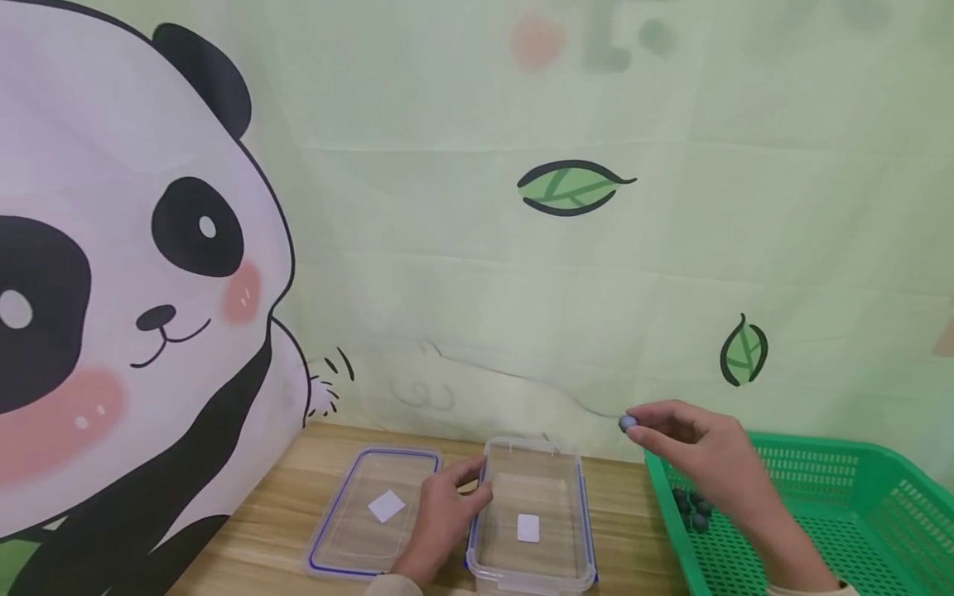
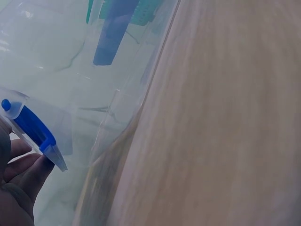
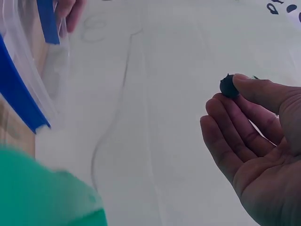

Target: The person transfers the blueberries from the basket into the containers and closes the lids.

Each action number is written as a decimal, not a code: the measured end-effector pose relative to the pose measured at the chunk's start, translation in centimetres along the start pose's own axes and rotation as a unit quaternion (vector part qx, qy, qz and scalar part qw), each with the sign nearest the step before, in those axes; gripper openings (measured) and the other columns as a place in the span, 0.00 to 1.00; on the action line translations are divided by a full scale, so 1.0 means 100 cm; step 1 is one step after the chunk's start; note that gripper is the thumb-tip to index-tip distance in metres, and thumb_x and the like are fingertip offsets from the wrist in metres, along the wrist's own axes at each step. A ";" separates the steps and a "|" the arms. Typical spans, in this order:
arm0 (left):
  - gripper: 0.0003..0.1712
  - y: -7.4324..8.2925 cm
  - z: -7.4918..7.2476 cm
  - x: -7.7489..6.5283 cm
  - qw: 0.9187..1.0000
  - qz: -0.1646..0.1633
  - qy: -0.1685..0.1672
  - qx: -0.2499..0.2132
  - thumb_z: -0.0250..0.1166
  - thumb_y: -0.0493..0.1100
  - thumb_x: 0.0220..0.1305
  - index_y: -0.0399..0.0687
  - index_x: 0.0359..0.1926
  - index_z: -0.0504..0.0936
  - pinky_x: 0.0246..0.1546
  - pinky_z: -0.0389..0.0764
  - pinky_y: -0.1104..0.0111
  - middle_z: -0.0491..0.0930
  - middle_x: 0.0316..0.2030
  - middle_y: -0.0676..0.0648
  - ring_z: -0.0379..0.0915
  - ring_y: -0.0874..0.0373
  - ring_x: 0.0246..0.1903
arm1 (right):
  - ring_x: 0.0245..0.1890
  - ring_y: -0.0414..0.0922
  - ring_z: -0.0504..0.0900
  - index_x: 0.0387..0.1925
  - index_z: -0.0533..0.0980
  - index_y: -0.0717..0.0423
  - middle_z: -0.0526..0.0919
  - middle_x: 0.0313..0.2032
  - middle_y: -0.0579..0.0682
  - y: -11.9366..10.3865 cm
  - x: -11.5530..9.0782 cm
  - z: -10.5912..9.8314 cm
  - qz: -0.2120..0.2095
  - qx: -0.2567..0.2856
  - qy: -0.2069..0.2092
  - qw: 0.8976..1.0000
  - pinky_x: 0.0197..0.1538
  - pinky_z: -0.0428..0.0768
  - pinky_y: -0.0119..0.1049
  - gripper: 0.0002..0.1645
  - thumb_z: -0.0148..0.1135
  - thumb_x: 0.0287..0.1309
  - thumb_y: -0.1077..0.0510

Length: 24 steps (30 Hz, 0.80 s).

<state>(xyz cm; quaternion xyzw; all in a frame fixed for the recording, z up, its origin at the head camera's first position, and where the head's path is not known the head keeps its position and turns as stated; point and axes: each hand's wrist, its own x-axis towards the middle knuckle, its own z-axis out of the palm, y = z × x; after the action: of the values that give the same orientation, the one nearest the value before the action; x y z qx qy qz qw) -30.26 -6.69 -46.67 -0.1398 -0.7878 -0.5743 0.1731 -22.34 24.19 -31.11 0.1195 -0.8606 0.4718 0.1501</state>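
Between the thumb and fingertips of my right hand (image 1: pixel 711 451) is a small round blueberry (image 1: pixel 628 423), pinched in the air by the left rim of the green basket. The right wrist view shows the blueberry (image 3: pixel 229 86) with its crown turned up. My left hand (image 1: pixel 445 507) holds the left side of a clear plastic food container (image 1: pixel 547 563); in the left wrist view its fingers (image 2: pixel 40 169) are at a blue-edged side latch (image 2: pixel 35 127). A white label lies at the container's bottom, and no berries show inside.
Left of the container lies its clear lid (image 1: pixel 350 521) with a blue seal and a white label. The green basket (image 1: pixel 857 463) stands on the right, with several blueberries (image 1: pixel 699 522) in its left corner. A printed cloth (image 1: pixel 447 248) hangs behind the wooden table (image 1: pixel 257 530).
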 end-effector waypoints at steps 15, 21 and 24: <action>0.23 -0.001 0.000 0.000 1.000 0.002 0.003 0.000 0.70 0.30 0.58 0.30 0.57 0.85 0.47 0.89 0.65 0.88 0.49 0.33 0.85 0.36 0.52 | 0.46 0.43 0.89 0.50 0.89 0.52 0.91 0.46 0.47 0.008 0.004 0.046 0.032 0.076 -0.021 0.996 0.48 0.86 0.34 0.19 0.76 0.64 0.46; 0.24 -0.002 0.001 0.000 1.000 -0.004 0.001 0.002 0.71 0.30 0.58 0.30 0.57 0.85 0.47 0.89 0.65 0.88 0.49 0.33 0.85 0.36 0.52 | 0.46 0.43 0.89 0.49 0.89 0.53 0.91 0.45 0.47 0.010 0.006 0.059 0.022 0.085 -0.030 0.996 0.48 0.87 0.34 0.16 0.76 0.64 0.49; 0.24 -0.001 0.001 0.000 1.000 -0.004 0.002 0.000 0.71 0.31 0.58 0.31 0.57 0.86 0.48 0.89 0.63 0.88 0.50 0.34 0.85 0.37 0.52 | 0.46 0.44 0.89 0.49 0.88 0.54 0.91 0.44 0.47 0.010 0.004 0.070 0.010 0.096 -0.053 0.994 0.48 0.87 0.34 0.15 0.75 0.65 0.50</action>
<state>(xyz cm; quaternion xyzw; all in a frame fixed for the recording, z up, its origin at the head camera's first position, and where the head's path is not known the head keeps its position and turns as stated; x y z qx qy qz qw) -30.37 -6.60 -46.80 -0.1354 -0.7880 -0.5753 0.1725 -24.05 18.73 -35.30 0.1492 -0.8192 0.5468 0.0871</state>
